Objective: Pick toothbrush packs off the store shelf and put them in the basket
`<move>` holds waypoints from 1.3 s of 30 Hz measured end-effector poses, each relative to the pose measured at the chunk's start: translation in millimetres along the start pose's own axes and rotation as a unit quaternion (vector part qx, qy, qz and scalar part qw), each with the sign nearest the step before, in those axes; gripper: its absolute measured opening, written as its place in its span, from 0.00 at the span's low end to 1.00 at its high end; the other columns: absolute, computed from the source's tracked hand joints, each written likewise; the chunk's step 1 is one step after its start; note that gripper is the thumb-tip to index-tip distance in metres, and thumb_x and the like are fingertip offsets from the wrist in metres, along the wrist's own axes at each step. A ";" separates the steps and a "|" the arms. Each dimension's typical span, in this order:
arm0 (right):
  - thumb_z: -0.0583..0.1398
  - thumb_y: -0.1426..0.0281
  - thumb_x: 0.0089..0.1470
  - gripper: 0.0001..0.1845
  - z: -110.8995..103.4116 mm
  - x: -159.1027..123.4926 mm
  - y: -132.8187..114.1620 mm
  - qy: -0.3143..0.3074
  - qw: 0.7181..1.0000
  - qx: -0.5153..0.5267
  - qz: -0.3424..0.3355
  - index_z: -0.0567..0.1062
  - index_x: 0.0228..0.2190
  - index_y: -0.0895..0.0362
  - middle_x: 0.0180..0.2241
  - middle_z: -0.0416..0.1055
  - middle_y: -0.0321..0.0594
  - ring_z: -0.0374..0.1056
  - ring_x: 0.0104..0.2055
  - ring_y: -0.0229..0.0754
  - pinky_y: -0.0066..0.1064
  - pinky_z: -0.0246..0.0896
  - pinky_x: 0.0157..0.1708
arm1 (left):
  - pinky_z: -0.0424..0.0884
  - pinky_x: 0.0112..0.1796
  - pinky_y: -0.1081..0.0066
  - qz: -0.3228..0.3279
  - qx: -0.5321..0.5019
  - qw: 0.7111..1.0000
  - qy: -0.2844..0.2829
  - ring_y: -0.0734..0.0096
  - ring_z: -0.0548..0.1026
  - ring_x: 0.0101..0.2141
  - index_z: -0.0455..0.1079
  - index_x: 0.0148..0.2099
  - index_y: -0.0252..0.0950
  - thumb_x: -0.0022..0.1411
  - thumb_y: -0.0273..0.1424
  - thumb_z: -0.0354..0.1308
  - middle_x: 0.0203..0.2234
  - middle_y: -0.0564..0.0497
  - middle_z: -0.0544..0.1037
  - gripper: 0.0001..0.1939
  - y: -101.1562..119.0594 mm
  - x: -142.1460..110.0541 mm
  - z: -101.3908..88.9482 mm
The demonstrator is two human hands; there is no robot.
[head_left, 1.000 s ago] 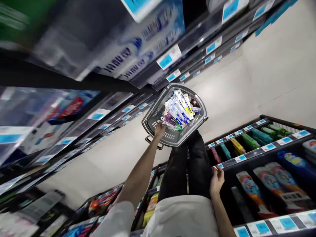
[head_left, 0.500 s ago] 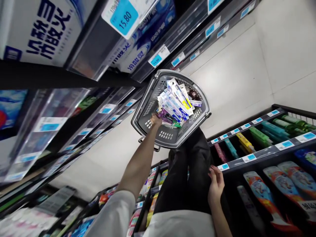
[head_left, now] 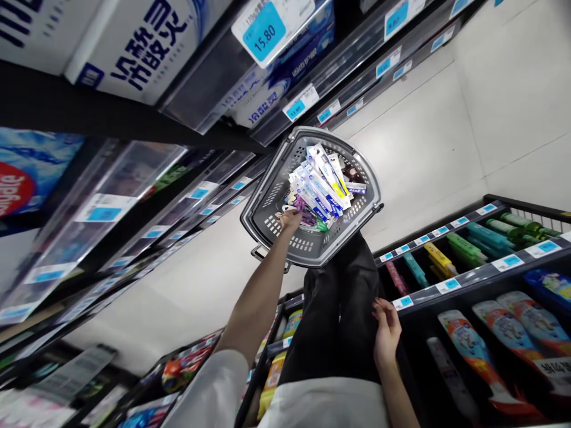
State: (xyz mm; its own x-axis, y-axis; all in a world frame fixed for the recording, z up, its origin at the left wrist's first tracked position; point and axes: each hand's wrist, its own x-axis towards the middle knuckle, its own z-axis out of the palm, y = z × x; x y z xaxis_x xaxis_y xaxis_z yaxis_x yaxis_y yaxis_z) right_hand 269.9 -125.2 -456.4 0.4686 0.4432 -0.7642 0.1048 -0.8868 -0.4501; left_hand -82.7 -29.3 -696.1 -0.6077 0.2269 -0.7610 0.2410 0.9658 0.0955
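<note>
My left hand (head_left: 291, 220) reaches down into a grey shopping basket (head_left: 272, 238), at the side nearer my left. Its fingers are closed at the edge of a pile, on a small toothbrush pack (head_left: 292, 210) that is partly hidden by the hand. Beside it lie purple packs (head_left: 304, 208) and a heap of white and blue toothbrush packs (head_left: 319, 187). My right hand (head_left: 387, 333) hangs by my right thigh, loosely curled with fingers apart, holding nothing. The basket stands in front of my legs, and its handle is folded to the rim.
Shelves with toothpaste boxes (head_left: 147, 47) and price tags (head_left: 264, 32) rise at my left, close to the basket. Behind and to my right, a low shelf holds coloured bottles (head_left: 441, 258) and orange-and-white bottles (head_left: 473, 351). Pale floor tiles (head_left: 414, 137) stretch beyond the basket.
My left hand has shifted slightly right within the basket, and a white pack now shows at its fingers. The view has moved a little; my right hand stays by my thigh.
</note>
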 end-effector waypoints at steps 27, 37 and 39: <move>0.58 0.57 0.58 0.20 -27.3 -43.4 -28.1 -0.150 0.938 -0.181 -0.254 0.75 0.47 0.57 0.45 0.76 0.50 0.74 0.44 0.52 0.44 0.72 0.44 | 0.78 0.51 0.62 0.373 -0.107 0.920 0.045 0.60 0.84 0.44 0.81 0.33 0.36 0.57 0.20 0.58 0.40 0.45 0.86 0.11 14.2 -251.7 -119.9; 0.69 0.61 0.41 0.37 -42.2 -81.3 -171.2 -0.199 0.845 -0.185 -0.461 0.72 0.53 0.58 0.55 0.73 0.52 0.68 0.57 0.60 0.55 0.62 0.58 | 0.79 0.48 0.68 0.512 -0.157 0.844 -0.032 0.67 0.84 0.40 0.84 0.37 0.41 0.55 0.19 0.59 0.39 0.52 0.87 0.15 78.1 -459.7 -206.9; 0.68 0.60 0.42 0.28 -53.6 -96.1 -200.4 -0.209 0.849 -0.173 -0.453 0.76 0.46 0.58 0.47 0.76 0.48 0.69 0.51 0.57 0.53 0.63 0.55 | 0.78 0.50 0.67 0.533 -0.172 0.827 -0.052 0.66 0.84 0.41 0.84 0.37 0.40 0.55 0.19 0.59 0.40 0.50 0.87 0.15 89.4 -482.3 -218.5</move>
State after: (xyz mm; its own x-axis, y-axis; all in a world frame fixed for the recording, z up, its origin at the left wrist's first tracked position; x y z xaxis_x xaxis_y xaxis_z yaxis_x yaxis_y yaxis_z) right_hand 250.9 2.9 -268.1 -0.2872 0.9075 -0.3064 0.5410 -0.1104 -0.8338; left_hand 66.6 -25.0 -180.4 -0.1157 0.9777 -0.1754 0.3573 0.2057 0.9110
